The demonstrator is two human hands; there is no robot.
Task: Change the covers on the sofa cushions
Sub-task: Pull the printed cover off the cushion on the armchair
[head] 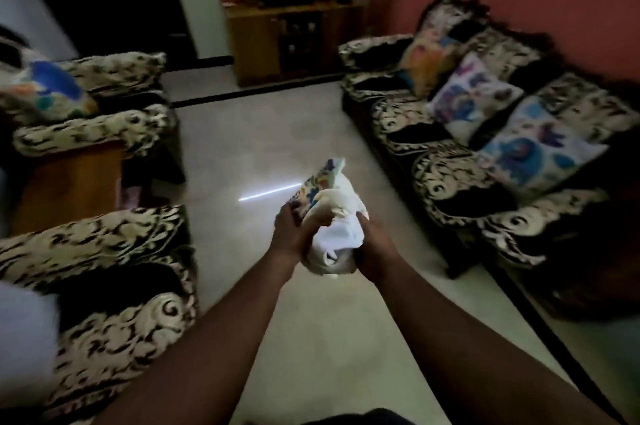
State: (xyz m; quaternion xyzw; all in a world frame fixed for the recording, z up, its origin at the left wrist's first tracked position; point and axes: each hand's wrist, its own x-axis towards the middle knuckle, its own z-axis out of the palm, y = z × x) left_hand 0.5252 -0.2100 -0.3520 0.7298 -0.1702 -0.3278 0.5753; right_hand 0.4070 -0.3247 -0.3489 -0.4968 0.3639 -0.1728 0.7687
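Observation:
I hold a white cushion (337, 237) out over the floor, bunched up between both hands. A colourful patterned cover (317, 184) sits over its far end, part way on. My left hand (289, 229) grips the left side where cover and cushion meet. My right hand (375, 246) grips the cushion's right side, fingers curled round the white fabric. Three covered cushions stand on the sofa at the right: an orange one (427, 61), a purple-flowered one (472, 97) and a blue-flowered one (538, 144). Another cushion (48, 92) with a blue patch lies on the far left armchair.
A black-and-cream patterned sofa (460, 182) runs along the pink wall at right. Two matching armchairs (114, 272) stand at left with a wooden side table (69, 182) between them. A wooden cabinet (291, 40) stands at the back. Pale tiled floor (311, 338) lies between.

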